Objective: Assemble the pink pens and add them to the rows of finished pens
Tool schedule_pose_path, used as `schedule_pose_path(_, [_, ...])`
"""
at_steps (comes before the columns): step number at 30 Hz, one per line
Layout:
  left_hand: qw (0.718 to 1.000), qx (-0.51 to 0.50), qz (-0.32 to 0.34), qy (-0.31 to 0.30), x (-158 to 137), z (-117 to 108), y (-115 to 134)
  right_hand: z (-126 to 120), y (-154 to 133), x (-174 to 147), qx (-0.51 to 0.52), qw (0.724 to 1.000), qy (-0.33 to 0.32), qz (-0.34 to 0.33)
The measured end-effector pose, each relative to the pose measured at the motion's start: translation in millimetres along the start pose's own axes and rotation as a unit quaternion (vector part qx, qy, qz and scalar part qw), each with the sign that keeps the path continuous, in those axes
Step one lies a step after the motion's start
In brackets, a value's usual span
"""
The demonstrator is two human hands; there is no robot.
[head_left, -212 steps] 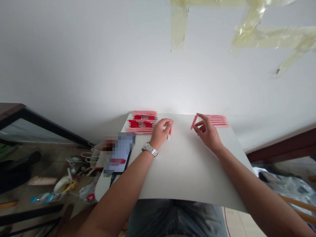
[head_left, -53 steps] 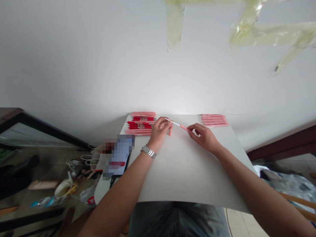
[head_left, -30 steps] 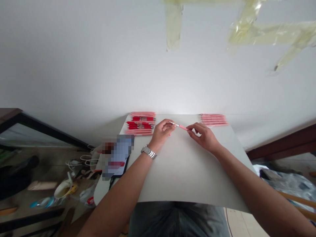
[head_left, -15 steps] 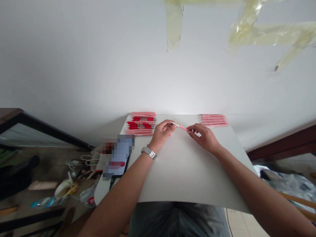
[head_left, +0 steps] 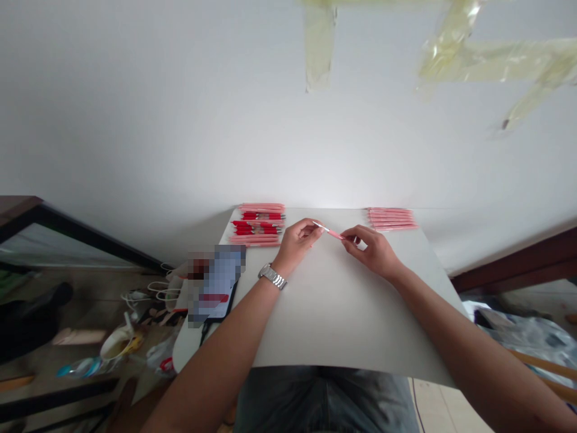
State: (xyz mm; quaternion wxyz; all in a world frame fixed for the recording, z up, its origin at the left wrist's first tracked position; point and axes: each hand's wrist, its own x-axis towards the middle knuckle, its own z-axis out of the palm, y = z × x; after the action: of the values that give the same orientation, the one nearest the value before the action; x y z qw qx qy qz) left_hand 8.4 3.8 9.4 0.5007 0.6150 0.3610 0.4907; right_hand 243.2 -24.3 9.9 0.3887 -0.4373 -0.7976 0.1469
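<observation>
A slim pink-and-white pen (head_left: 334, 233) is held slantwise between my hands above the table. My right hand (head_left: 369, 246) pinches its pink lower end with thumb and fingertips. At the white end, my left hand (head_left: 297, 240), with a metal watch on the wrist, grips with thumb and fingers. A small pink tip pokes out under the left palm; what it belongs to is hidden. Left of that hand lie rows of pink pens (head_left: 255, 240) and red pens (head_left: 258, 228). Beyond my right hand lies a row of pink pens (head_left: 391, 219).
The white table (head_left: 333, 319) stands against a wall with yellowed tape (head_left: 319, 48). A blurred-out phone or tablet (head_left: 220, 282) lies at the table's left edge. Bottles, a cup (head_left: 117, 346) and bags crowd the floor at left; plastic bags (head_left: 532, 337) sit at right.
Almost nothing differs. The pen and both hands keep nearly the same place, with only a slight shift of the fingers and pen.
</observation>
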Motion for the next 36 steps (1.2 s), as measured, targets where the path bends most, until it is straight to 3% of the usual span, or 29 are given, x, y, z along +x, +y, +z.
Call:
schedule_pose_path(8, [0.998,0.030,0.038,-0.032,-2,3,-2,1,-1,0,0.015,1.000,-0.019,0.008])
schedule_pose_path(19, [0.997,0.073,0.036,-0.012,1,-2,-3,0,0,0,0.011,1.000,0.003,0.017])
schedule_pose_path(22, [0.994,0.102,0.047,0.020,2,-6,-1,0,2,0,0.009,1.000,0.014,0.023])
schedule_pose_path(26, [0.962,0.241,0.102,0.082,2,-14,-1,1,3,0,0.013,0.999,0.027,0.029])
schedule_pose_path(31, [0.908,0.395,0.121,0.069,0,-19,-4,0,4,0,0.016,0.999,0.030,0.032])
schedule_pose_path(36, [0.883,0.447,0.129,0.060,0,-17,-11,1,4,0,0.014,0.999,0.033,0.029])
